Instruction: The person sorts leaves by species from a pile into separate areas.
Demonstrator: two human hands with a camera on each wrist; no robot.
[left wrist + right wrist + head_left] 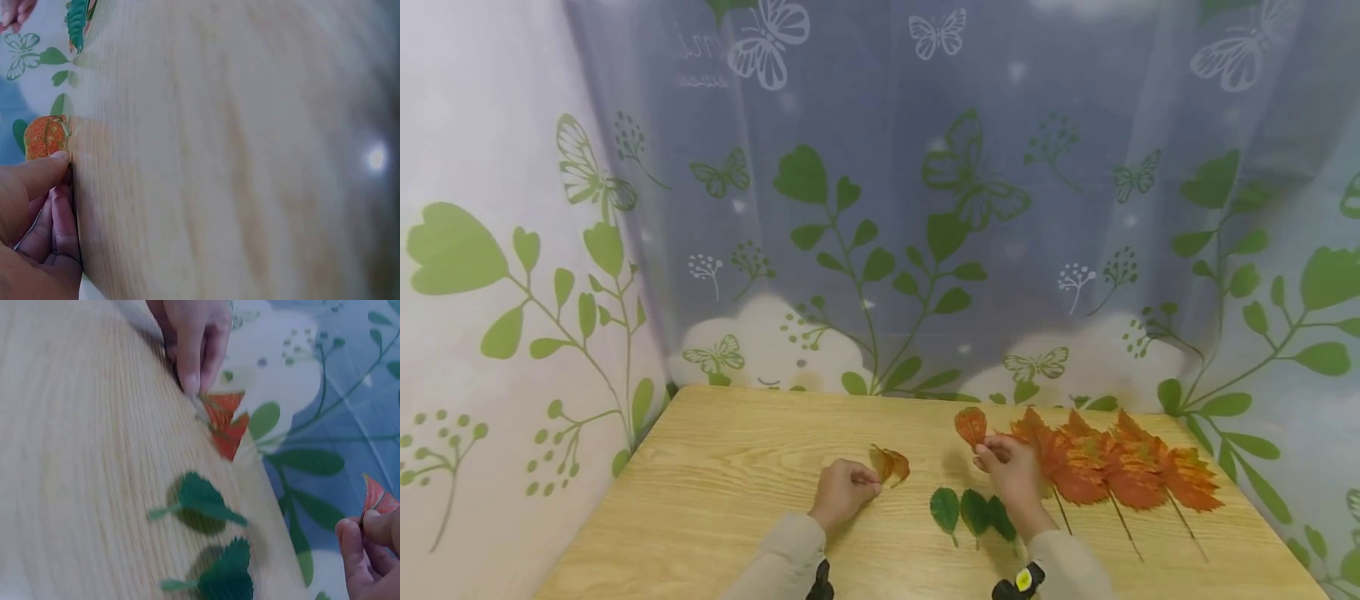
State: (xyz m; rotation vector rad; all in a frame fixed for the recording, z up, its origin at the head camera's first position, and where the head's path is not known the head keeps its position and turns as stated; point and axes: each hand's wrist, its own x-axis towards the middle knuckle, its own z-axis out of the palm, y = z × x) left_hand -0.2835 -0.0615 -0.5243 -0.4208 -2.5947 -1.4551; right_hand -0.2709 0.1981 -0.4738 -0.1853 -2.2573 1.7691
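My left hand [846, 492] is low over the table, thumb and fingertips pinching the stem end of a small orange-brown leaf [900, 467]. A second such leaf [881, 461] overlaps it; whether it is gripped too I cannot tell. In the left wrist view an orange leaf [45, 137] stands out past the thumb. My right hand [1011, 471] holds up a single rounded orange-red leaf [971, 426] by its base, above the table. The right wrist view shows that leaf [378, 497] between thumb and finger. Below the right hand lie three green leaves [975, 510].
Several large orange maple-like leaves [1138, 467] with dark stems lie in an overlapping row on the right of the wooden table [715, 467]. Behind the table's far edge hangs a cloth [880, 250] printed with butterflies and plants.
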